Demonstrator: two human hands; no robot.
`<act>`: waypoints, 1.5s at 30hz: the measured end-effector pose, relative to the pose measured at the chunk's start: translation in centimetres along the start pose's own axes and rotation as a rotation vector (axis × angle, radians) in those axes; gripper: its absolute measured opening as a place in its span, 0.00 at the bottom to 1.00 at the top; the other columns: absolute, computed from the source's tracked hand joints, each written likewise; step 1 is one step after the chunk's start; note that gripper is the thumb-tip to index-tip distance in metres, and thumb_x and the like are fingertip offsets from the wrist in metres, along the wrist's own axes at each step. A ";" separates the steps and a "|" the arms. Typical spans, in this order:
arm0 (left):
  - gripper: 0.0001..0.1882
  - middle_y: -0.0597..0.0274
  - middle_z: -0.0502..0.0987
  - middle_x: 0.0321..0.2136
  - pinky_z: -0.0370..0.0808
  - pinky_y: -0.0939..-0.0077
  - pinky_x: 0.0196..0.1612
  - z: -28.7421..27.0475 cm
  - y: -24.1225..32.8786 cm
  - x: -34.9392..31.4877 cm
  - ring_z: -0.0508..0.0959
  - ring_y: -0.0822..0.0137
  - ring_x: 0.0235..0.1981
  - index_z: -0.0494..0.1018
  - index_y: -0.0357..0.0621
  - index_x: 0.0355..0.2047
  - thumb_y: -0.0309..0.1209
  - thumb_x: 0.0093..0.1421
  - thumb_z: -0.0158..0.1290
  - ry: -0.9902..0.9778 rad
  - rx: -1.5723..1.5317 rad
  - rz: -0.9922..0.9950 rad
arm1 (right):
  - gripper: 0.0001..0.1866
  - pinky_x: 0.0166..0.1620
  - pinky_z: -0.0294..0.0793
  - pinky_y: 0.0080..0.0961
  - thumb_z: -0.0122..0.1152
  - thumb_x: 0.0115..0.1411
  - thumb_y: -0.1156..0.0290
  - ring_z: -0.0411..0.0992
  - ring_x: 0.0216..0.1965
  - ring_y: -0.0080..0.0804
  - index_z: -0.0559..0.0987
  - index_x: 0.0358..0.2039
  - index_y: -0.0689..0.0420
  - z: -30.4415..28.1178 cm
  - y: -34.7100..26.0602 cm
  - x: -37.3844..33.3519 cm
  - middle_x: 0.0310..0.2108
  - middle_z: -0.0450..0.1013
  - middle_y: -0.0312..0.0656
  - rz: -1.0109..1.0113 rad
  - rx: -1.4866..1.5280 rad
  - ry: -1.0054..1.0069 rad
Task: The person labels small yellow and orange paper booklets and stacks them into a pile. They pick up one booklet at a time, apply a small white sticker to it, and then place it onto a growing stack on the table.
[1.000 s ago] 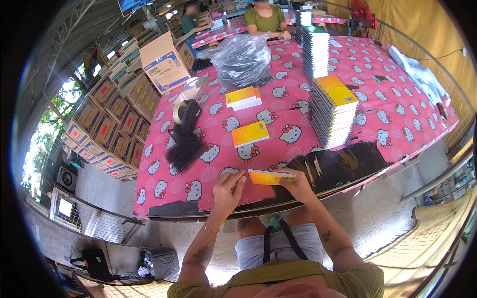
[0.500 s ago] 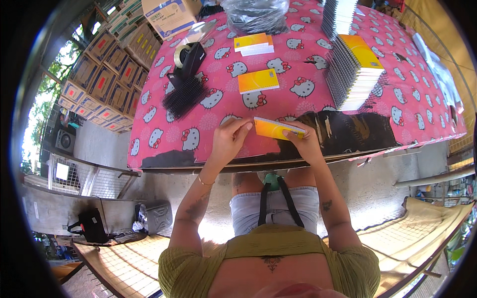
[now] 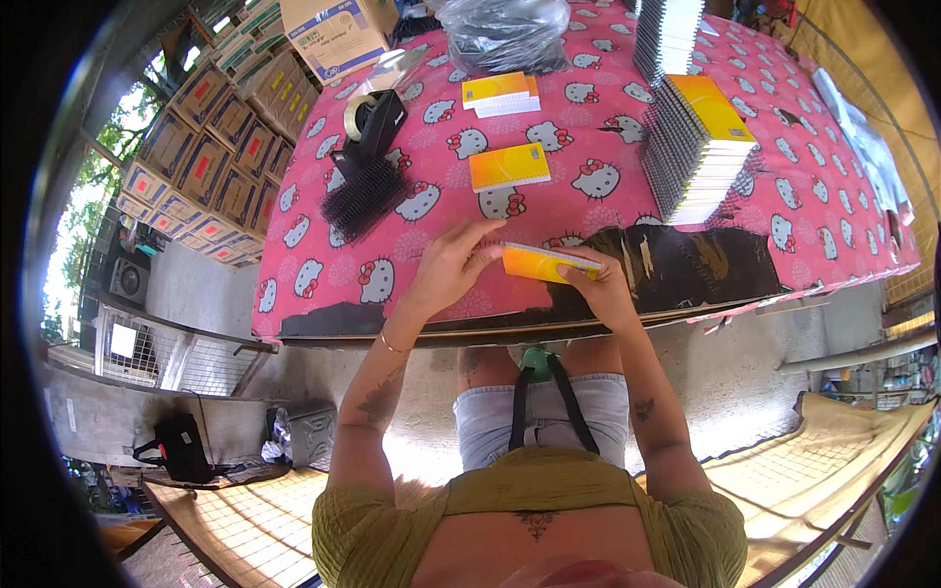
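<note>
"Where is the yellow notebook [image 3: 529, 263] sitting?"
"The right hand [image 3: 605, 286] is gripping it over the pink worktop [image 3: 588, 216]; the left hand [image 3: 451, 269], fingers parted, is hovering just beside. Cartons [image 3: 201, 162] are standing stacked leftward."

Sunlit grey floor [image 3: 708, 361], seemingly concrete

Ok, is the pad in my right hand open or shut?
Shut, it seems: the pad in your right hand has its orange cover facing up, with only a white strip along the far edge.
</note>
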State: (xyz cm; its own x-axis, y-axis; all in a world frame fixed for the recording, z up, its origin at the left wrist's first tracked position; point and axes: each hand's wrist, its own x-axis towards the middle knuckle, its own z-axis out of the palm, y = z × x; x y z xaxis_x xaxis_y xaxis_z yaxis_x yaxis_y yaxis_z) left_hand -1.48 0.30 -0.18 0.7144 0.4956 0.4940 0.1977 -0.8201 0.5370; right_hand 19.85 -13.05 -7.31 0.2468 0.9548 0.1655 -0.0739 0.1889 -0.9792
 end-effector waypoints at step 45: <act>0.44 0.39 0.56 0.67 0.46 0.34 0.66 6.6 5.9 -3.0 0.54 0.41 0.69 0.55 0.30 0.66 0.57 0.63 0.45 -0.088 0.547 0.176 | 0.12 0.42 0.74 0.18 0.63 0.62 0.76 0.72 0.38 0.16 0.80 0.46 0.65 1.8 -3.7 -0.9 0.37 0.79 0.35 -0.039 0.086 0.019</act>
State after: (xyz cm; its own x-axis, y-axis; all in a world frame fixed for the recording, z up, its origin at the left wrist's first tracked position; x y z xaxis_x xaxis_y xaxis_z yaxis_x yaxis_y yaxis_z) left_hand 2.03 -7.94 -2.98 0.8161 0.3322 0.4728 0.3723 -0.9281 0.0094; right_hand 18.13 -14.23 -3.61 0.2698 0.9419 0.2003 -0.1466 0.2457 -0.9582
